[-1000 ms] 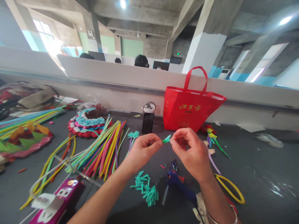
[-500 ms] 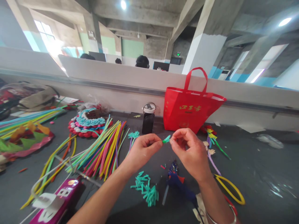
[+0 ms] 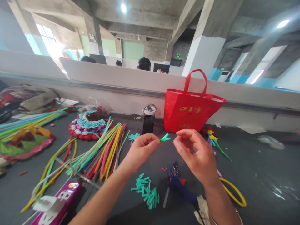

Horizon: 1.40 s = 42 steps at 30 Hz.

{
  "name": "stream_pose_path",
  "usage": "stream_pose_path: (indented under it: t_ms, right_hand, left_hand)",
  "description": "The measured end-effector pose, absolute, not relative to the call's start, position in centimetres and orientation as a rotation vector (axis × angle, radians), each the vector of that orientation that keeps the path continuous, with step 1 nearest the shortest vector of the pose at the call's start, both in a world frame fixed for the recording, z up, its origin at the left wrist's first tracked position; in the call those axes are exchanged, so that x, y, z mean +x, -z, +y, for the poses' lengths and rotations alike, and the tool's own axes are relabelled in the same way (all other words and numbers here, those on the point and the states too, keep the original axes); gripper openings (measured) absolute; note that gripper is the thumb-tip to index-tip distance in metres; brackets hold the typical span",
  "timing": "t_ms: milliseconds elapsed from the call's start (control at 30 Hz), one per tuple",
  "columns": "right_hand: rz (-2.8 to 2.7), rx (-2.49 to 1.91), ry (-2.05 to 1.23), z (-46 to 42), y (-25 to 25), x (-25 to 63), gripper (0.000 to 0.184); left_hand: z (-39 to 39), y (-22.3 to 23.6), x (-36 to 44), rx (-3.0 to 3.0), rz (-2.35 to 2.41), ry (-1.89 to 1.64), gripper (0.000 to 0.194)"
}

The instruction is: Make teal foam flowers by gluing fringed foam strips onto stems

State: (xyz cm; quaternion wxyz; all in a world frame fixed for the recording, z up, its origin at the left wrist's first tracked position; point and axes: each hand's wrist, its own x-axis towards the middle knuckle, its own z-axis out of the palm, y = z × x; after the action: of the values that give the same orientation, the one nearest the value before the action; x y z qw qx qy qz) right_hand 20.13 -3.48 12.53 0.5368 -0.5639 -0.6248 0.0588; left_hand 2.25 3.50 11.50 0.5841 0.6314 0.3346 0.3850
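My left hand [image 3: 145, 149] pinches a small tuft of teal pipe cleaner pieces [image 3: 165, 137], its tips fanned out to the right. A short gap away, my right hand [image 3: 195, 153] is open, thumb and curved fingers apart, with nothing visible in it. Below the hands lies a loose pile of short teal pipe cleaner pieces [image 3: 146, 190]. Right of the pile, a dark blue tool that looks like a glue gun [image 3: 180, 186] rests on the dark table. Behind my left hand stands a teal pipe cleaner flower [image 3: 134, 136], its stem partly hidden.
Long coloured pipe cleaners [image 3: 105, 150] spread at left, near a purple power strip [image 3: 63, 203]. At the back are a red bag [image 3: 187, 109], a phone [image 3: 148, 124] against a bottle [image 3: 150, 108], and a decorated blue-and-red piece [image 3: 91, 125]. A yellow loop [image 3: 236, 190] lies right.
My right hand has moved away from the teal tuft to the right, and its fingers have spread. The tuft stays in my left hand, its ends now fanned wider.
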Motion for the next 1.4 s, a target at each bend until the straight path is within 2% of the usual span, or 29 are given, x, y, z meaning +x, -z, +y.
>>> stream_pose_path:
  t_ms: [300,533,667,900,1200,1400]
  right_hand:
    - [-1.466,-1.380,-0.005,-4.2,-12.9,20.4,0.009]
    - [-1.781,-1.531,-0.270,-2.9,-12.1,20.8,0.011]
    - [-1.981,-1.694,-0.455,-1.3,-10.7,20.5,0.009]
    - [-2.195,-1.829,-0.497,1.1,-7.4,18.4,0.013]
    - [-2.535,-1.614,-0.596,1.8,-2.5,14.0,0.021]
    - [-2.619,-1.608,-0.555,1.0,-1.5,12.6,0.025]
  left_hand:
    - [4.0,-11.7,1.7,1.247,0.624,-0.898,0.026]
    - [4.0,-11.7,1.6,1.208,0.572,-0.903,0.028]
    - [4.0,-11.8,1.7,1.197,0.562,-0.930,0.028]
    - [3.9,-12.0,1.7,1.164,0.571,-0.965,0.029]
    - [4.0,-12.0,1.6,1.190,0.580,-0.952,0.028]
    - [4.0,-11.8,1.6,1.194,0.576,-0.927,0.029]
